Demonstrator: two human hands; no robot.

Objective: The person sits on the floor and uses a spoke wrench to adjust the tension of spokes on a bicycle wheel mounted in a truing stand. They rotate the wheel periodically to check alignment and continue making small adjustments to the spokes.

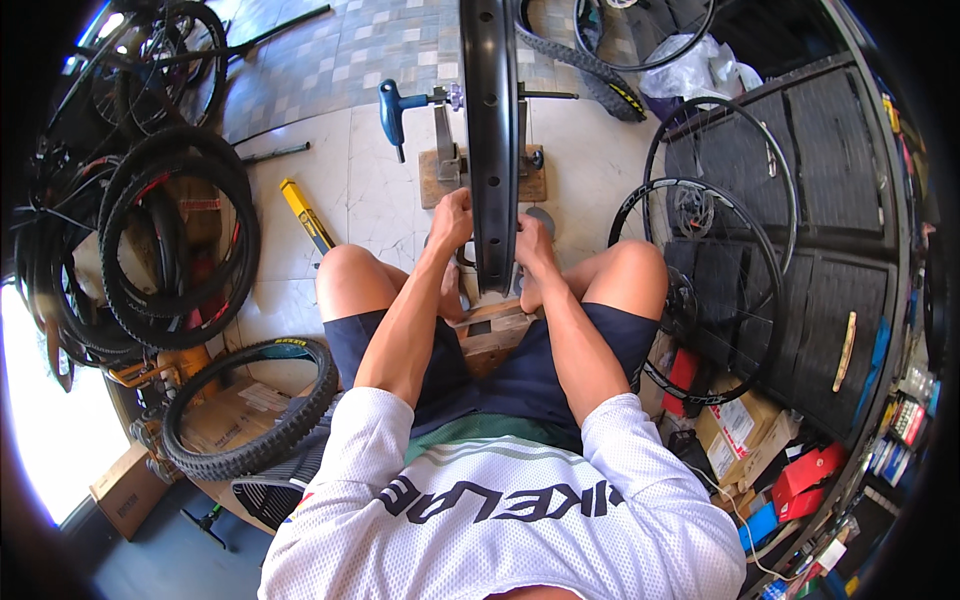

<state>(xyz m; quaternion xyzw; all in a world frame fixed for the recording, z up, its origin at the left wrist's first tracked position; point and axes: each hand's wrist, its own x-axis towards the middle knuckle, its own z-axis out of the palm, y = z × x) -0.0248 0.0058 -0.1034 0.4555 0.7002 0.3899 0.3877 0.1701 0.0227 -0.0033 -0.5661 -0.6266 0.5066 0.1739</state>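
A black bicycle wheel rim (491, 130) without a tyre stands upright in front of me, edge-on, with holes along its middle. It sits in a truing stand with a wooden base (432, 180). My left hand (452, 217) is closed at the rim's left side, fingers curled. Opposite it, my right hand (534, 242) is closed against the right side, its fingertips partly hidden by the rim. What either hand pinches cannot be made out. A blue-handled hex key (391, 108) points left from the stand.
A yellow and black box (306, 215) lies on the tiled floor. Several tyres (180, 240) hang at left, above another tyre (250, 408) on cardboard. Spoked wheels (735, 290) lean on dark drawers (790, 150) at right. A wooden stool (490, 335) shows between my legs.
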